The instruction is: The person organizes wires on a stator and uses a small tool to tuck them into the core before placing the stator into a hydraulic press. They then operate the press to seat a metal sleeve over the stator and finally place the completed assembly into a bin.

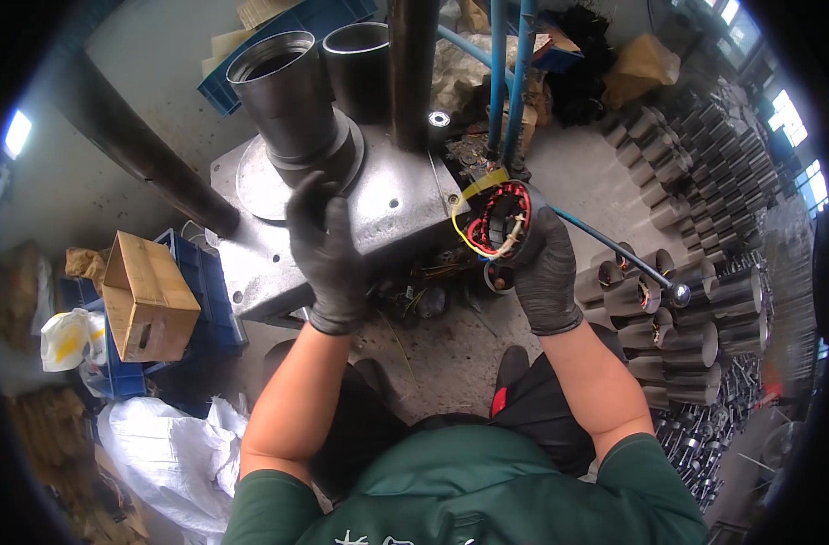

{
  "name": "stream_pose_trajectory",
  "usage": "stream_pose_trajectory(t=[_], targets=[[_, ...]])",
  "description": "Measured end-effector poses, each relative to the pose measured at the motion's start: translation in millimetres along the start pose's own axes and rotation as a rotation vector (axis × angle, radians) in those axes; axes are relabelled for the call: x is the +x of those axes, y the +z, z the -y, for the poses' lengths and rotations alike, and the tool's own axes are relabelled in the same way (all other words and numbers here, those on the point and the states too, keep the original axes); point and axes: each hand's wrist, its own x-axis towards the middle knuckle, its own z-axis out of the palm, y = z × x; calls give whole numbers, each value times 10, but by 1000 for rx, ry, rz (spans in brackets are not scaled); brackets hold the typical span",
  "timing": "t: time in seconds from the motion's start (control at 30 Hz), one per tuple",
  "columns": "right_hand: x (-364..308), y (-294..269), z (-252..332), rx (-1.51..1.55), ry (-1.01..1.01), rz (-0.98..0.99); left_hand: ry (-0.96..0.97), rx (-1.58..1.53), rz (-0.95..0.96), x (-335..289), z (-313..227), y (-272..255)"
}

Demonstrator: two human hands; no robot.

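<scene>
In my gloved right hand (549,263) is a motor stator (498,221), a ring wound with red-tied windings and trailing yellow leads. The fingers wrap round its right side, and its open end faces left. My left hand (325,254), in a dark glove, hovers at the front of the metal press table (387,213) with its fingers apart and curled; I see nothing in it. Just beyond that hand, a grey metal cylinder (287,109) stands upright on a round base plate (251,182) on the table.
Behind stands a second dark cylinder (355,77), beside a thick steel column (412,73). A ball-ended lever (678,293) juts out at right, before stacked metal tubes (696,173). At left are a cardboard box (151,295), blue crates (217,309) and a white sack (165,454).
</scene>
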Motion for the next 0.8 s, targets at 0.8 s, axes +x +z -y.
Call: stream_pose_trajectory(t=[0.8], targets=[[1055, 404, -418, -1966, -250, 299, -548, 223, 641, 259, 213, -322]])
